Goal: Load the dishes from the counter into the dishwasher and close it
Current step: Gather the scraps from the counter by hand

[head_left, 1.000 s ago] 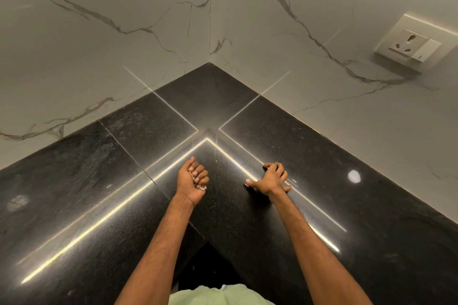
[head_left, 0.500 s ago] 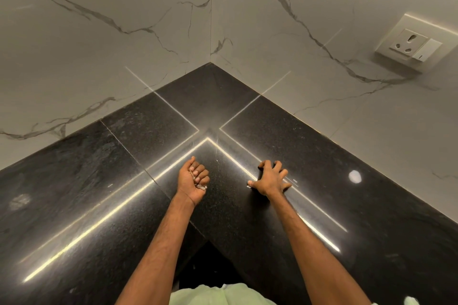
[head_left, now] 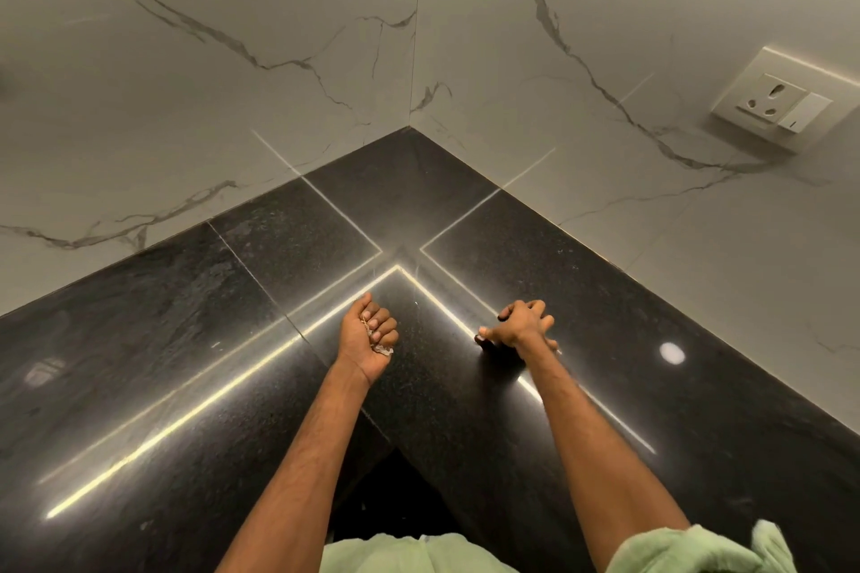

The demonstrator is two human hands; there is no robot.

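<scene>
Black polished stone surface [head_left: 186, 340] fills the lower half of the view. It is L-shaped, and its inner corner points toward the person, with a dark gap [head_left: 372, 502] just below that corner.

Nearest the camera, a pale green shirt [head_left: 395, 554] shows at the bottom edge. A pale green sleeve [head_left: 698, 549] is bunched at the right elbow. Both bare forearms reach forward over the surface.

The left hand [head_left: 370, 335] lies beyond the inner corner, palm turned up. Its fingers are curled in a closed grip round a small pale crumpled scrap [head_left: 384, 349], which pokes out at the heel of the palm. What the scrap is cannot be told.

The right hand [head_left: 521, 326] is just beside it, apart from it and palm down. Its fingers are spread and arched, the tips and thumb touch the stone, and the grip is loose round nothing.

Bright reflected light lines [head_left: 186, 414] run across the stone and meet in an angle just beyond the hands. A round light spot [head_left: 671, 354] glints to the right.

Farther back, the surface ends in a corner against white grey-veined marble wall tiles [head_left: 232, 84]. A white wall socket plate [head_left: 772, 102] with a switch sits on the right wall.
</scene>
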